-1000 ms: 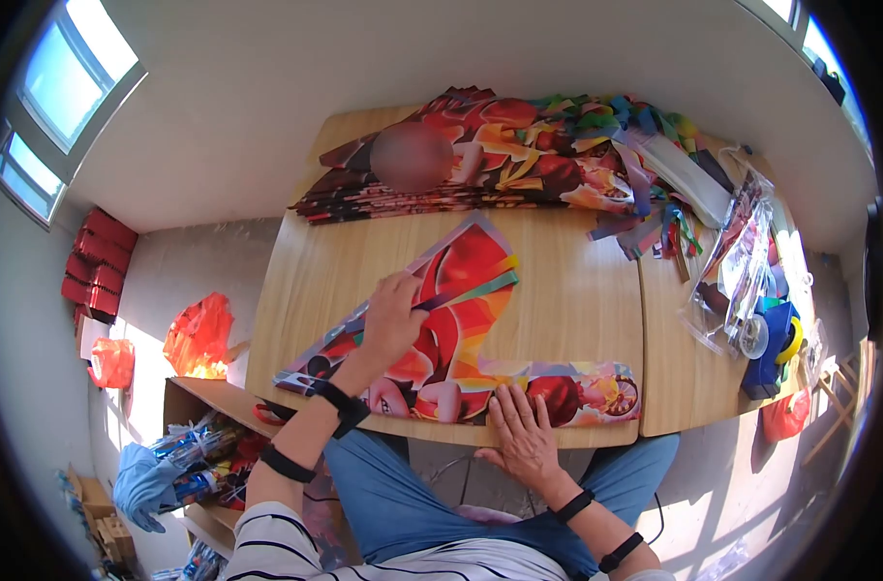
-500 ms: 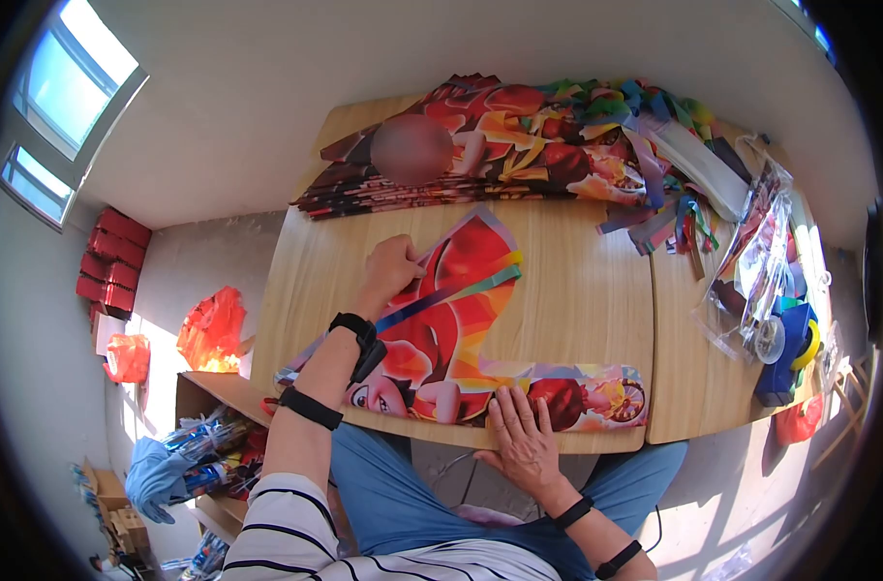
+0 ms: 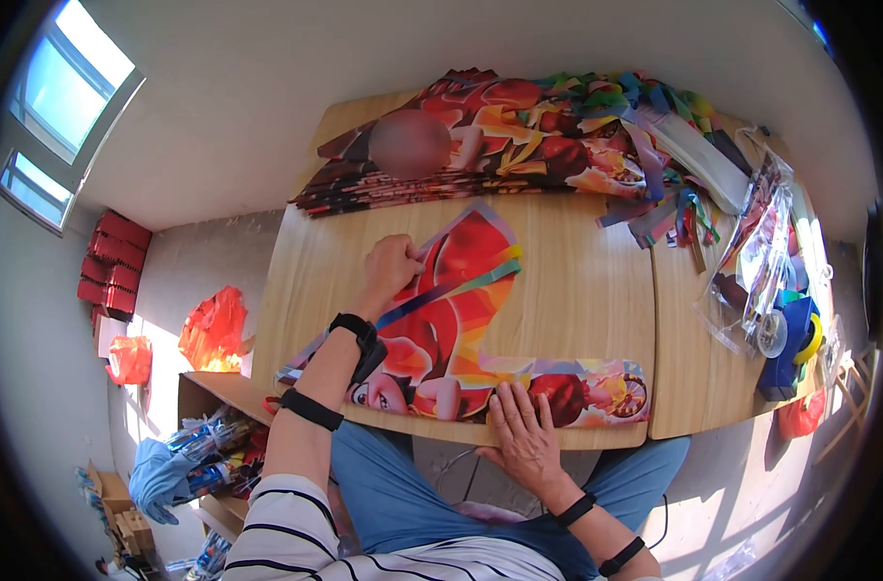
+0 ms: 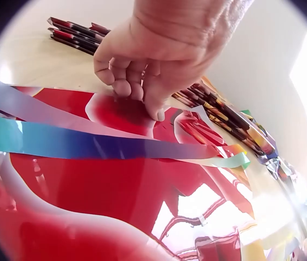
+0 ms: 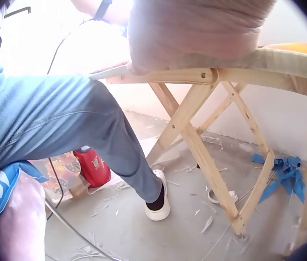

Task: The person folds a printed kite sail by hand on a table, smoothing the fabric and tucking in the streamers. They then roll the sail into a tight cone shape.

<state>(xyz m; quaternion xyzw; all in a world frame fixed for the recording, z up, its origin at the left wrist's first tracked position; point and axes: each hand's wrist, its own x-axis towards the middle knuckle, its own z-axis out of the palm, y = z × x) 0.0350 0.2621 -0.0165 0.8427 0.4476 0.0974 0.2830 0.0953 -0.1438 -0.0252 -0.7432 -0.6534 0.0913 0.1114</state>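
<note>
A glossy red printed sheet [image 3: 471, 266], folded into a bent shape with a cartoon figure on it, lies on the wooden table. A multicoloured ribbon [image 4: 93, 141] runs slantwise across it. At the sheet's upper left edge, my left hand [image 3: 391, 266] pinches the border with curled fingers; in the left wrist view the thumb [image 4: 156, 103] lies on the red print. My right hand [image 3: 524, 426] rests flat on the sheet's lower strip near the table's front edge, fingers straight. In the right wrist view the heel of that hand [image 5: 197, 32] shows above the tabletop.
A thick stack of similar printed sheets [image 3: 500, 145] with ribbon tails lies along the back. At the right are clear plastic packaging [image 3: 766, 242] and a blue tape dispenser [image 3: 780, 368]. An open cardboard box [image 3: 219, 387] stands at the left. Wooden trestle legs [image 5: 197, 147] support the table.
My left hand has moved up along the sheet to its upper left edge, uncovering more of the ribbon, and has stayed there over the last half second. The right hand has kept its place.
</note>
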